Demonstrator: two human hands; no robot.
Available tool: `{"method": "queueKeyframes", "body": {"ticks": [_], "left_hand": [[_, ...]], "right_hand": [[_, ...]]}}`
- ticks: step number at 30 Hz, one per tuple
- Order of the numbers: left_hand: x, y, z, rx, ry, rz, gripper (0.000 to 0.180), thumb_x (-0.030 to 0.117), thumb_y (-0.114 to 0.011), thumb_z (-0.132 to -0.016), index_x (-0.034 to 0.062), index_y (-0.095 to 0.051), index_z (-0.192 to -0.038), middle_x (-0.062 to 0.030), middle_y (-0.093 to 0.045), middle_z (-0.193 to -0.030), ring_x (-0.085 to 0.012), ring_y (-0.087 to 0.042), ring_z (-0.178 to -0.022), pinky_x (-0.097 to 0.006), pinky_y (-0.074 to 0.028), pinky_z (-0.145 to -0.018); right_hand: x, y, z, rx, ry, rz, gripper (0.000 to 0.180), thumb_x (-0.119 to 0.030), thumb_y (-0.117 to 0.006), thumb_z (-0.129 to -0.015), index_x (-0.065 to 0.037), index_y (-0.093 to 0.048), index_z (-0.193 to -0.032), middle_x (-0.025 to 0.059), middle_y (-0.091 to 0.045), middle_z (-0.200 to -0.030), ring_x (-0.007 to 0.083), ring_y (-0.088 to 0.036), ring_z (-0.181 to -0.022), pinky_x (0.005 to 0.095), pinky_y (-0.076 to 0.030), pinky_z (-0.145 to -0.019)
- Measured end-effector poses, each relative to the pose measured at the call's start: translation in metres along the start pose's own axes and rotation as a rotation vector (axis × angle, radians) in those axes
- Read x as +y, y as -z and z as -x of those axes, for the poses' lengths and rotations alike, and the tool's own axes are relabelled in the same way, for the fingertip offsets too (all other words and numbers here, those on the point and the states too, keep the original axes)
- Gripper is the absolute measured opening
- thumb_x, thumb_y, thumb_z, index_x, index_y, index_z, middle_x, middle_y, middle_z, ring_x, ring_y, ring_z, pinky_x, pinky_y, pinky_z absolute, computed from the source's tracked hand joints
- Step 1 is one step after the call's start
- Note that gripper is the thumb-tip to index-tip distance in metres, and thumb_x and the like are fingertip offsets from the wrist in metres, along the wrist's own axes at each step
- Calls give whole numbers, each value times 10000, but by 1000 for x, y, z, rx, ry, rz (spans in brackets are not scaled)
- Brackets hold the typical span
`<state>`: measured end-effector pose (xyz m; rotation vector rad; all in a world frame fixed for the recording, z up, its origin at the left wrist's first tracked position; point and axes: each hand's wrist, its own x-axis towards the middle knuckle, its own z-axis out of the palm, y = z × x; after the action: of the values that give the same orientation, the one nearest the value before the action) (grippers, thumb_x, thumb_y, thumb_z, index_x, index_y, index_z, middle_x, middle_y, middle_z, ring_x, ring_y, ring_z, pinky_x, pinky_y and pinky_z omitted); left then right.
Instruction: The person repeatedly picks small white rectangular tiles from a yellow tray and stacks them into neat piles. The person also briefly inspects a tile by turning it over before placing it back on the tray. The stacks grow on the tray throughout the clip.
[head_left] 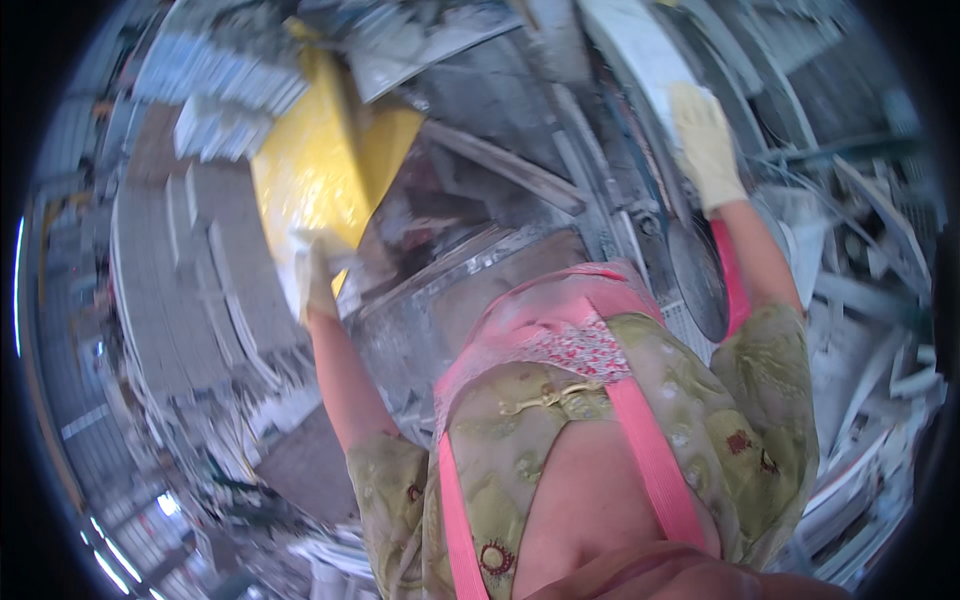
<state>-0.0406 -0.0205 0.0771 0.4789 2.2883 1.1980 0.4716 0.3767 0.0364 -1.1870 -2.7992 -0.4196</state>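
Observation:
My left hand (315, 275), in a pale glove, grips the lower edge of a shiny yellow plastic sheet (310, 165). The sheet is creased, with a folded flap standing out on its right side; motion blurs it and hides some of my fingers. On the right, my right hand (705, 145) wears a cream glove. Its fingers are stretched out and lie against a long white strip (640, 60) that runs away from me. I see nothing wrapped in those fingers.
Stacks of grey flat boards (180, 280) stand at the left, with a bundle of whitish pieces (220, 75) beyond. A dark oval disc (698, 280) and a pink curved band (731, 275) are below my right arm. Scrap strips crowd the far right.

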Motion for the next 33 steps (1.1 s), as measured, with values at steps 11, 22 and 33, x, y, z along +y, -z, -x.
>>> {"method": "queueKeyframes", "body": {"ticks": [11, 22, 33], "left_hand": [[0, 37, 19, 176, -51, -182, 623, 454, -556, -884, -159, -613, -984, -313, -672, -1031, -394, -684, -935, -446, -523, -826], [20, 38, 25, -29, 94, -93, 630, 494, -512, -970, -92, -596, -1184, -185, -689, -1062, -229, -724, -884, -311, -583, -747], [9, 64, -3, -259, 117, 133, 664, 514, -490, -988, -71, -582, -1287, -204, -674, -1144, -286, -691, -993, -367, -585, -829]], "right_hand": [[-18, 76, -70, -153, -354, -841, 501, -356, -621, -989, -3, -611, -1344, 138, -685, -1230, 221, -655, -1110, 330, -498, -945], [-475, 126, -114, -341, -261, -2132, 461, -278, -727, -916, 18, -641, -1259, 103, -697, -1159, 184, -653, -1060, 341, -508, -926], [-506, 108, -89, -396, 427, -1621, 1069, -477, -773, -819, -12, -199, -1592, 257, -374, -1555, 354, -419, -1428, 382, -361, -1160]]}}
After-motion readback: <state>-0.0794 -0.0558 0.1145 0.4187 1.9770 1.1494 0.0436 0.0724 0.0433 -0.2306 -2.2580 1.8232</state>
